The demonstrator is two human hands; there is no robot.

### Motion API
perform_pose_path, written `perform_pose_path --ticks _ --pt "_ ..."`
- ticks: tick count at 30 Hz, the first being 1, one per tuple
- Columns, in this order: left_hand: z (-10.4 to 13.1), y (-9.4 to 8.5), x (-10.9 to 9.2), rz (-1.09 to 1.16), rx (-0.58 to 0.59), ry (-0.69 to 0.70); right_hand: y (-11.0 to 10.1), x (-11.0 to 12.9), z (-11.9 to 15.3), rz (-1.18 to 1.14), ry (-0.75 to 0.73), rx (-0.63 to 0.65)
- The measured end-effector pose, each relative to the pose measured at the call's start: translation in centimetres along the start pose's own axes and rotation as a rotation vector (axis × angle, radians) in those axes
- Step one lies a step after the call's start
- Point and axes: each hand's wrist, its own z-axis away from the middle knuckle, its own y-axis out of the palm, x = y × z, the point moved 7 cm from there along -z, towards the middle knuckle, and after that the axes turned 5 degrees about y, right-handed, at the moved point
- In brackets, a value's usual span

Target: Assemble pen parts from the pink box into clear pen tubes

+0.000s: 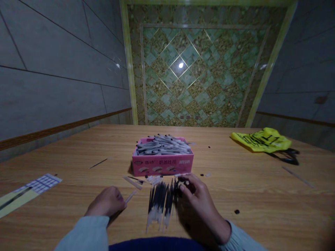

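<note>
Handling a tube (131,197) and refills (159,198) looks like the step in hand — the left hand (108,201) is closed around the pale tube, its free end angled up and right. The refills lie in a row, near side of the box (162,166) of pens (164,146). The right hand (196,193) curls at the row's right edge, thumb and fingertips near together; whether they grip anything, I cannot tell. Parts this thin would call for a fine pinch — both forearms slant inward, low over the table (261,195).
</note>
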Motion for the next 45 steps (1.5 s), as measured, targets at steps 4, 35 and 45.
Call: perform_pose_path --ticks 4,35,45 --pt "0.4 1.3 -2.8 0.334 0.121 0.03 -0.1 -1.3 0.1 0.068 0.049 0.029" --pt "3.2 9.3 -6.2 1.667 -0.075 -0.398 3.9 1.9 3.0 0.487 -0.628 0.549" --pt "3.4 9.4 -6.6 1.641 -0.036 -0.409 2.1 3.0 2.8 0.255 -0.657 0.326"
